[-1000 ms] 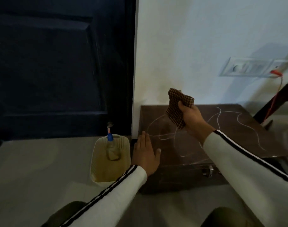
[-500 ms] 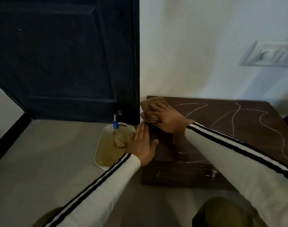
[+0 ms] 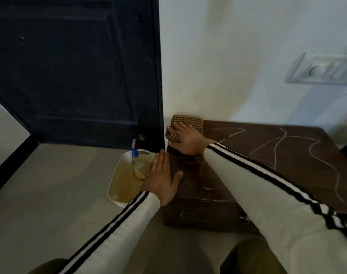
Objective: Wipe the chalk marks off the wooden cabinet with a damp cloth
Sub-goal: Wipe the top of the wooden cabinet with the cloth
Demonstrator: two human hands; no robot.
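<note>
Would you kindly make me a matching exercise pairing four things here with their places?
Things: 1 checked cloth; 2 left hand; 3 bottle; 4 chalk marks.
Places: a in the cream tub on the floor; b flat on the cabinet, left edge; c under the right hand at the back left corner; d drawn across the cabinet top.
Pairs: 1-c, 2-b, 3-a, 4-d.

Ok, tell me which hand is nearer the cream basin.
Left. The left hand lies right beside the basin; the right hand presses the cloth on the cabinet, farther back.
</note>
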